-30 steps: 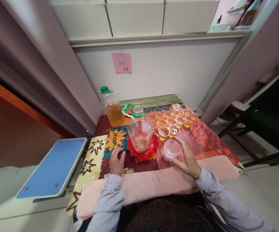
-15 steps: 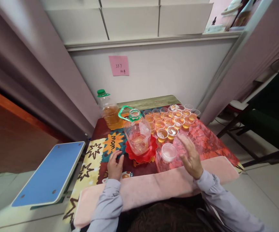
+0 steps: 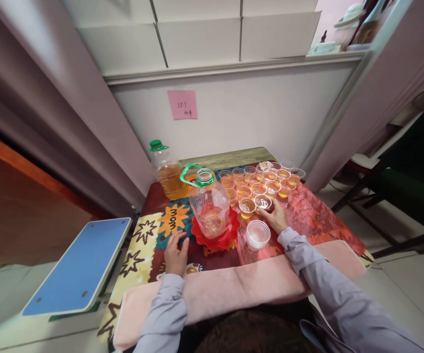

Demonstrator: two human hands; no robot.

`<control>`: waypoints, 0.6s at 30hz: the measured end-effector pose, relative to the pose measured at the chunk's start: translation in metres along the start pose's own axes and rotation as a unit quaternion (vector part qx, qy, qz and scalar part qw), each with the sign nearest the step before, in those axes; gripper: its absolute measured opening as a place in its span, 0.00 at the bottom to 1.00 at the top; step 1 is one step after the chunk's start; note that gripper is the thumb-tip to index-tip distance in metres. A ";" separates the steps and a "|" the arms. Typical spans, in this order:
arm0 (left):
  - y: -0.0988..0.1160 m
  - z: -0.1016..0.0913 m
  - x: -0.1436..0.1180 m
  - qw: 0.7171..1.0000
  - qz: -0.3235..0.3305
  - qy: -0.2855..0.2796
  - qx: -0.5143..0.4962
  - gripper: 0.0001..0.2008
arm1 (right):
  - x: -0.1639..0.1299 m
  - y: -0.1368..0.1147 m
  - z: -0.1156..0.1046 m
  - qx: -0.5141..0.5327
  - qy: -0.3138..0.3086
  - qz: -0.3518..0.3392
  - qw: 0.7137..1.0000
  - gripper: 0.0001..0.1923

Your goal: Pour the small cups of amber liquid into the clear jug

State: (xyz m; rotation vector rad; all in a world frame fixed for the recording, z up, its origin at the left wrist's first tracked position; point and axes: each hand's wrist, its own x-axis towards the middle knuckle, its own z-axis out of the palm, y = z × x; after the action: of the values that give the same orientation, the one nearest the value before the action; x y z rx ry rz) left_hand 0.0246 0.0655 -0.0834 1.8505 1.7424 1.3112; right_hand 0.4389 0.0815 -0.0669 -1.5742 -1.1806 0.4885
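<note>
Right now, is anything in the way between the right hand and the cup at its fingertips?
Nothing visible: the right hand has its fingertips right at the near side of the cup. The clear container stands closer to the person, off to the hand's left.

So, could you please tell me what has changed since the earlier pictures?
The right hand has let go of the stacked clear cups and moved forward to a front-row filled cup; whether it grips it is unclear. The left hand, open jug and red dish stayed put.
</note>
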 end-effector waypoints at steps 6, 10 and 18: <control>0.001 0.000 0.001 1.000 0.000 -0.002 -0.007 0.16 | -0.006 -0.012 -0.010 0.054 0.017 0.009 0.998 0.37; 0.001 0.000 0.001 1.000 0.000 -0.002 -0.010 0.15 | -0.006 -0.037 -0.026 0.085 0.016 -0.023 0.996 0.36; 0.001 0.001 -0.002 1.000 0.001 0.001 -0.008 0.14 | 0.012 -0.157 -0.056 0.209 -0.109 -0.055 0.970 0.30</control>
State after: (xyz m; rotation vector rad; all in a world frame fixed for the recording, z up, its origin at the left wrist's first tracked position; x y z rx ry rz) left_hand 0.0265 0.0634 -0.0841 1.8447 1.7269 1.3249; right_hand 0.4200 0.0564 0.0968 -1.1082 -1.2258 0.7950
